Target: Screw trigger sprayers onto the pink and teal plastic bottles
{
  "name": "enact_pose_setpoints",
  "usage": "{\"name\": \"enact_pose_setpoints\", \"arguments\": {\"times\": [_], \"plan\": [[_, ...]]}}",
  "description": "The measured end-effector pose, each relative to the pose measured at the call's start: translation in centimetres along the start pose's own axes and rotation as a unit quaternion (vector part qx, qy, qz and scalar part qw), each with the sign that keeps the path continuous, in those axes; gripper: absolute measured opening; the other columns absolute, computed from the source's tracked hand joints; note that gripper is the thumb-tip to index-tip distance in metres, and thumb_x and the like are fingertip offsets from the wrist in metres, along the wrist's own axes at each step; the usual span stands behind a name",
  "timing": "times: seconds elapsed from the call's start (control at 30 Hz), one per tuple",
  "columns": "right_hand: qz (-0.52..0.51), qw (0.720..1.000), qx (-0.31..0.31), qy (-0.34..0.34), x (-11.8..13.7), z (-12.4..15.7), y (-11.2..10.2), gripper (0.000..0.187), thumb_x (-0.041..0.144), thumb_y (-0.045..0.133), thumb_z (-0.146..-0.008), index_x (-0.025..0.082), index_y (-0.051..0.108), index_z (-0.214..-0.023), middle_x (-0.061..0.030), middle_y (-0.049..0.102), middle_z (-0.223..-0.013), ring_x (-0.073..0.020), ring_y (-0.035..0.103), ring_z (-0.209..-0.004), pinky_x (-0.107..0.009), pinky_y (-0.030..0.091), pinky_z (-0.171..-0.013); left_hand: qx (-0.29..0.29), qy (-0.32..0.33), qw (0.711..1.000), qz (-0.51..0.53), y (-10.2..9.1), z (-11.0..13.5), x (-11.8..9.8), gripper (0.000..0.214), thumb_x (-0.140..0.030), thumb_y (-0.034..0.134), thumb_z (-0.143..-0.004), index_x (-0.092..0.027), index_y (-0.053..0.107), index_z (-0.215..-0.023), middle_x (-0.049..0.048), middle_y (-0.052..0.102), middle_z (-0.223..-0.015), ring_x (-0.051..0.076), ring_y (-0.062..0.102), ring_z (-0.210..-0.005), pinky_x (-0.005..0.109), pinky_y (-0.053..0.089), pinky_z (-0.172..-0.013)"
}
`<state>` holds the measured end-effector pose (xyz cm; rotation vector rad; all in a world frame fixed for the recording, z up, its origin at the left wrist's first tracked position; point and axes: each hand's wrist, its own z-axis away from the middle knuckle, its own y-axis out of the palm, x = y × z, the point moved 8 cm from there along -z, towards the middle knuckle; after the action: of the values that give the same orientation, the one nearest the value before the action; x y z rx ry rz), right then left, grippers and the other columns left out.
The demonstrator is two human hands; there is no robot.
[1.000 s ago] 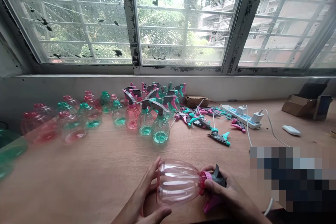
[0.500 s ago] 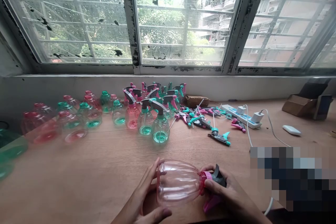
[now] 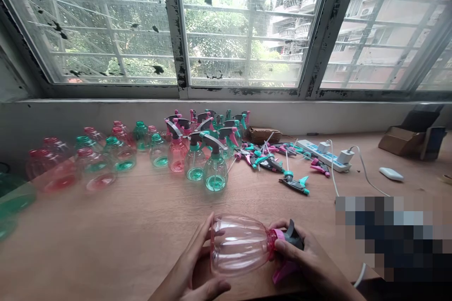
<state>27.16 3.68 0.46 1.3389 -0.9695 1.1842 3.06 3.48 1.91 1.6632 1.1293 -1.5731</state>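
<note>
A clear pink spray bottle (image 3: 240, 244) lies sideways above the near part of the table, its base to the left. My left hand (image 3: 197, 263) cups the base end, with fingers behind it and the thumb low in front. At the neck, my right hand (image 3: 303, 254) grips the pink collar (image 3: 278, 235) between thumb and fingers. The grey and pink spray head (image 3: 292, 237) is on the bottle's neck, partly hidden by that hand. Its pink trigger (image 3: 284, 270) points downward.
Several spray bottles with heads (image 3: 215, 169) stand at mid-table. Headless pink and green bottles (image 3: 95, 169) stand to the left. Loose spray heads (image 3: 266, 160) lie in a pile beside a power strip (image 3: 326, 155) with white cables. A white mouse (image 3: 391, 174) and cardboard box (image 3: 406, 138) are on the right.
</note>
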Motion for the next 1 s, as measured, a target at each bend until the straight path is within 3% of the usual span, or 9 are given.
{"name": "enact_pose_setpoints", "arguments": {"times": [0.2,0.37,0.53,0.67,0.83,1.0], "plan": [[-0.007,1.000,0.003,-0.002,-0.1,-0.1,0.0,0.040,0.050,0.085,-0.075,0.016,0.070,-0.092,-0.0022,0.076,-0.066,-0.0167,0.064,-0.057,-0.026,0.045,-0.057,-0.009,-0.009,1.000,0.001,-0.1,-0.3,0.3,0.087,-0.040,0.078,-0.088,-0.048,0.024,-0.156,-0.0018,0.035,-0.166,0.030,0.043,-0.147,0.042,0.035,-0.123],[-0.005,1.000,0.002,-0.001,-0.3,-0.1,-0.2,0.040,0.049,0.086,-0.074,0.016,0.070,-0.092,-0.0026,0.077,-0.066,-0.0178,0.065,-0.059,-0.028,0.046,-0.059,0.003,0.017,0.999,0.038,0.3,-0.1,-0.6,0.091,-0.040,0.079,-0.086,-0.045,0.023,-0.157,0.0000,0.036,-0.166,0.031,0.040,-0.149,0.042,0.033,-0.124],[-0.017,1.000,0.011,-0.007,-0.2,0.0,0.0,0.039,0.047,0.085,-0.076,0.016,0.069,-0.093,-0.0020,0.078,-0.066,-0.0151,0.065,-0.058,-0.025,0.047,-0.058,-0.002,-0.011,0.999,0.047,0.4,-0.1,-0.1,0.083,-0.042,0.079,-0.086,-0.048,0.031,-0.154,-0.0016,0.038,-0.165,0.030,0.048,-0.144,0.039,0.037,-0.122],[-0.022,0.999,0.025,0.002,-0.5,-0.1,0.2,0.038,0.047,0.084,-0.078,0.016,0.067,-0.092,-0.0025,0.078,-0.066,-0.0157,0.067,-0.058,-0.025,0.049,-0.058,-0.002,0.036,0.999,-0.001,0.3,-0.5,-0.3,0.072,-0.045,0.068,-0.094,-0.054,0.026,-0.153,-0.0039,0.037,-0.165,0.029,0.043,-0.147,0.040,0.040,-0.120],[-0.013,0.999,0.030,0.001,-0.4,0.0,0.2,0.037,0.047,0.083,-0.078,0.016,0.068,-0.093,-0.0031,0.078,-0.068,-0.0158,0.067,-0.060,-0.025,0.050,-0.059,0.013,0.048,0.999,0.004,0.6,-0.4,-1.1,0.095,-0.049,0.078,-0.084,-0.044,0.019,-0.158,0.0028,0.039,-0.165,0.037,0.038,-0.149,0.046,0.040,-0.120],[-0.018,0.999,0.034,0.009,-0.4,0.1,0.3,0.035,0.047,0.083,-0.079,0.016,0.068,-0.087,-0.0030,0.078,-0.066,-0.0162,0.068,-0.058,-0.025,0.049,-0.058,0.016,0.033,0.999,0.031,0.5,-0.2,-1.2,0.084,-0.043,0.076,-0.088,-0.044,0.027,-0.156,0.0022,0.039,-0.164,0.035,0.044,-0.146,0.046,0.040,-0.120]]}}
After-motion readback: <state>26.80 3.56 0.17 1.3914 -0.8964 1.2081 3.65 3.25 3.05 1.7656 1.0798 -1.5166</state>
